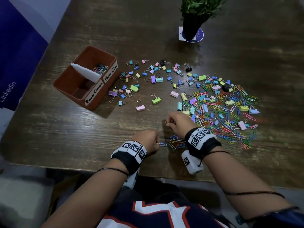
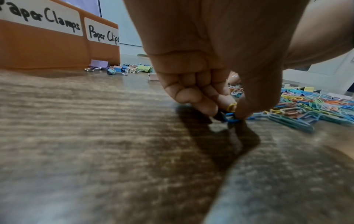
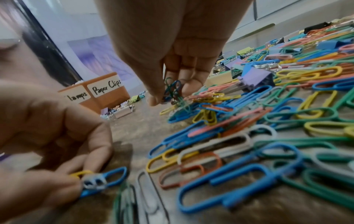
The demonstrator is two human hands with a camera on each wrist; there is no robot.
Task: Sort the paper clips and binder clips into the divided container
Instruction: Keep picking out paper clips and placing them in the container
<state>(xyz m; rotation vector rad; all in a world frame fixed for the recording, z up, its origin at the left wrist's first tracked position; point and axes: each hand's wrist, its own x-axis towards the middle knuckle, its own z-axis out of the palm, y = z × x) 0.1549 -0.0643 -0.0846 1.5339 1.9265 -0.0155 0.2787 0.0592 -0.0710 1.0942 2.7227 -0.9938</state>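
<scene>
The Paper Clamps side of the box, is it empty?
Looks empty: the Paper Clamps compartment shows only bare floor, though its near corner is hidden.

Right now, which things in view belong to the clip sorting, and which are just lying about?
Part of the job:
- divided container
- paper clips
- binder clips
- left hand, pinching paper clips
- right hand, pinching paper clips

Just lying about:
- potted plant
- round coaster under the plant
- blue banner beside the table
</scene>
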